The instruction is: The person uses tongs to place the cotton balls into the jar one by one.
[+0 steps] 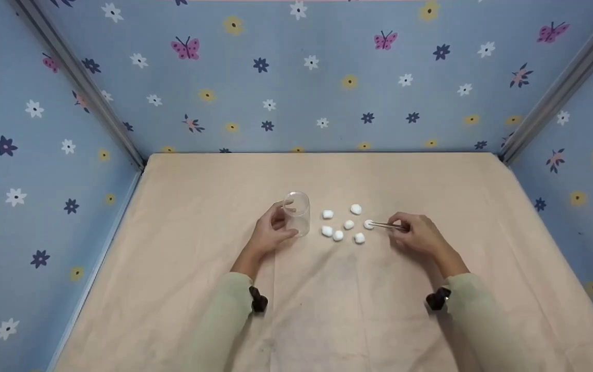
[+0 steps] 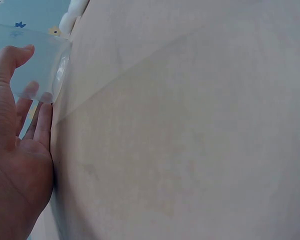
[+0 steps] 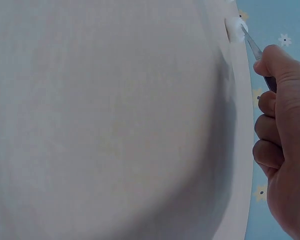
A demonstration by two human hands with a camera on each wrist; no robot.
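Your left hand (image 1: 271, 233) is wrapped around the clear cup (image 1: 297, 213), which stands upright on the bench (image 1: 203, 206) with nothing visible inside it. Your right hand (image 1: 416, 233) pinches the tweezers (image 1: 386, 225), their tips at one cotton ball (image 1: 368, 224); five more cotton balls (image 1: 343, 225) lie just beside the cup.

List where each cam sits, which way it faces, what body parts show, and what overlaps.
Head: worn on head, looks forward-down at table; both hands, sleeves show.
Left wrist: along the tabletop at clear cup; left hand.
Right wrist: along the tabletop at tweezers on a cotton ball; right hand.
Shared: head view also shows cup, tweezers, cotton ball.
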